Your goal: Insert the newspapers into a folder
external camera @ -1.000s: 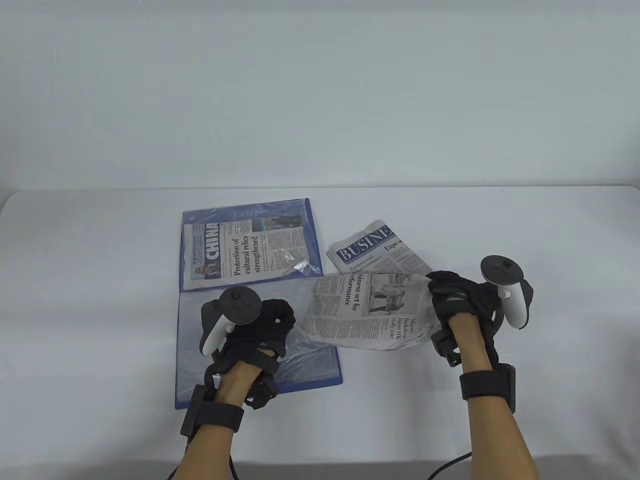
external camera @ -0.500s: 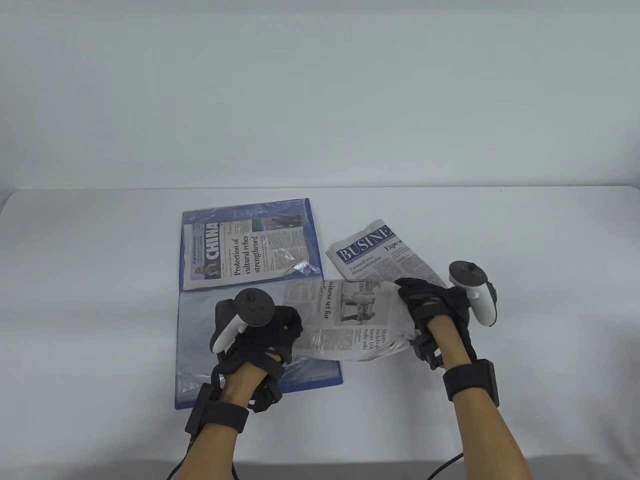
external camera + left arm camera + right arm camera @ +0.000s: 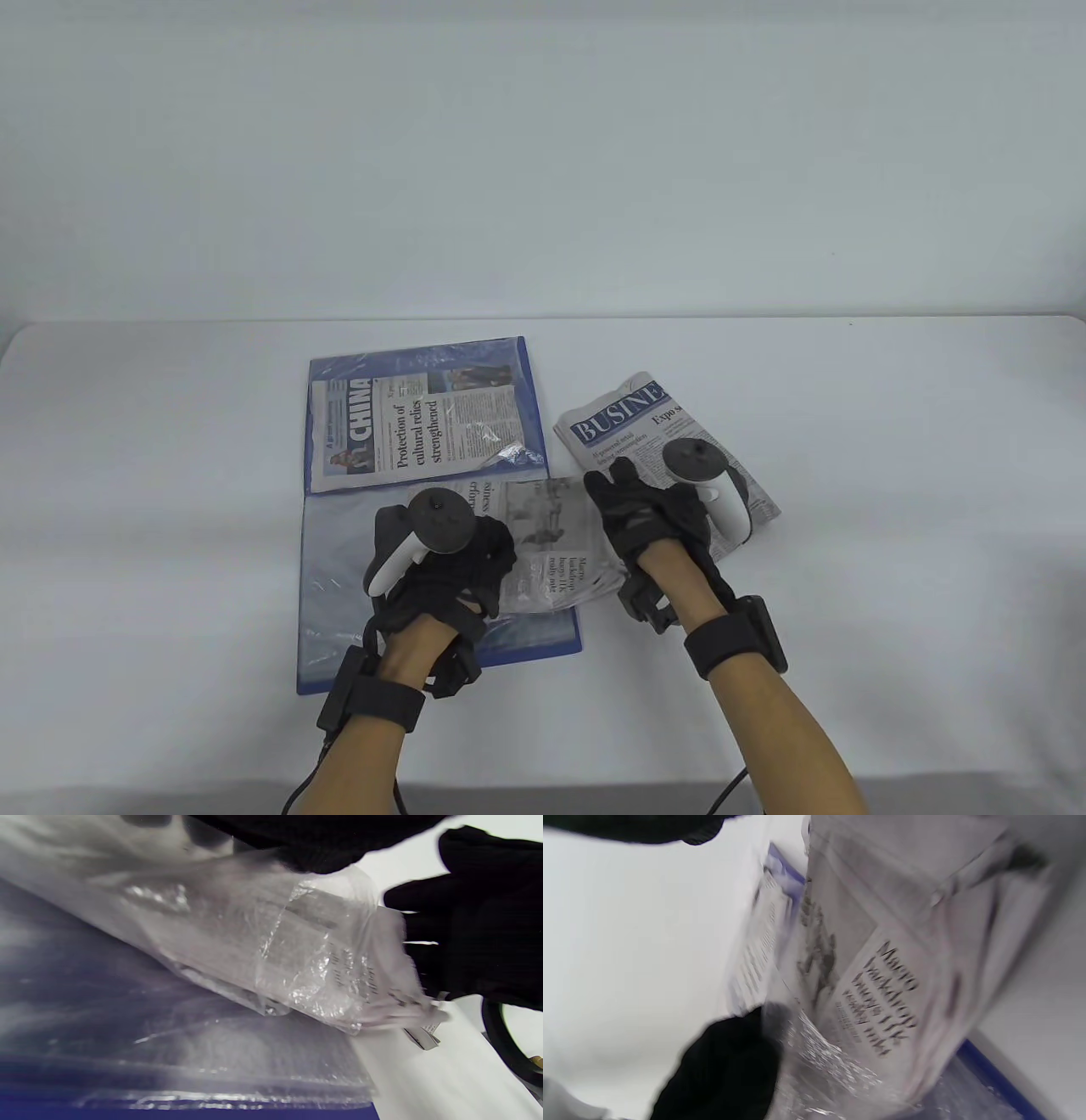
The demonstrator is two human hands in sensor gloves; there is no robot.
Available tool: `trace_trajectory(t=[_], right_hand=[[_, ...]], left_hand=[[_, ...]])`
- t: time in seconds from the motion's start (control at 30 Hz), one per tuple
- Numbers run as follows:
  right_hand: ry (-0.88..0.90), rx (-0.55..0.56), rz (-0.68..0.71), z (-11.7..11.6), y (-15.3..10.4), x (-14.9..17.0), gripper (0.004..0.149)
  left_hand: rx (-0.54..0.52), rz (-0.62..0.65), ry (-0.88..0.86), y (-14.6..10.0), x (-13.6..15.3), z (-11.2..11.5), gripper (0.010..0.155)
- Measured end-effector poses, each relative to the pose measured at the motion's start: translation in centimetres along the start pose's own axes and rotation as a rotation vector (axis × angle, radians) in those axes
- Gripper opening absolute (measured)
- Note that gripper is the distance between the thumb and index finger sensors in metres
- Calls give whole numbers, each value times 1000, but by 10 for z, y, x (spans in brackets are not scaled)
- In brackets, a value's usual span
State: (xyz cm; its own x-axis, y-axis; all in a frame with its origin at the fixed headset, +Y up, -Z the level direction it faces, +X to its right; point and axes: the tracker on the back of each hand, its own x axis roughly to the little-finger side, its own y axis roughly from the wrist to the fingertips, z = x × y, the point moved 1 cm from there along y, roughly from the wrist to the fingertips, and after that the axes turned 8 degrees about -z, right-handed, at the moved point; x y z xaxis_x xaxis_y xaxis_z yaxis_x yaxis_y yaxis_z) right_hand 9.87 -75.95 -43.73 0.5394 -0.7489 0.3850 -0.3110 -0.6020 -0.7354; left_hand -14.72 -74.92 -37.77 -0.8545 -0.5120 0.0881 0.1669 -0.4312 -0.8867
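Beside the BUSINESS paper (image 3: 632,424): right hand (image 3: 649,514) gripping folded newspaper (image 3: 551,543), left hand (image 3: 450,569) pinching sleeve (image 3: 271,955) open on folder (image 3: 339,552). Could snag, crumple, tear plastic.

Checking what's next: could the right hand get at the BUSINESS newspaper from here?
Probably yes: the right hand hovers beside the BUSINESS newspaper with nothing between, but it is pushing the other newspaper into the folder first.
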Motion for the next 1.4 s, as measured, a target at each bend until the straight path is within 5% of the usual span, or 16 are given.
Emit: trace_trajectory(t=[0.13,0.3,0.53,0.77,0.97,1.1,1.23,1.4], right_hand=[[-184,14,12,-26,17,-19,71],[-296,-122,64,-66,30,-29,80],[-201,-110,105,-36,5,-29,93],[-510,-249,42,-53,-9,-20,71],[-617,-91,124,-63,-1,-28,39],[-487,13,171,-52,-5,-41,37],[-218,99,182,-32,-2,-62,38],[-159,172,122,-11,14,-101,37]], left_hand=[[-10,17,-13,0,-2,-4,42],[-17,16,-91,1,3,-10,42],[-45,27,-232,-4,15,-21,42],[-28,16,-350,-1,28,-27,42],[-44,18,-361,-1,29,-28,42],[-133,39,-387,-10,26,-35,46],[-371,111,-293,-41,7,-57,57],[-550,246,-245,-71,-18,-67,56]])
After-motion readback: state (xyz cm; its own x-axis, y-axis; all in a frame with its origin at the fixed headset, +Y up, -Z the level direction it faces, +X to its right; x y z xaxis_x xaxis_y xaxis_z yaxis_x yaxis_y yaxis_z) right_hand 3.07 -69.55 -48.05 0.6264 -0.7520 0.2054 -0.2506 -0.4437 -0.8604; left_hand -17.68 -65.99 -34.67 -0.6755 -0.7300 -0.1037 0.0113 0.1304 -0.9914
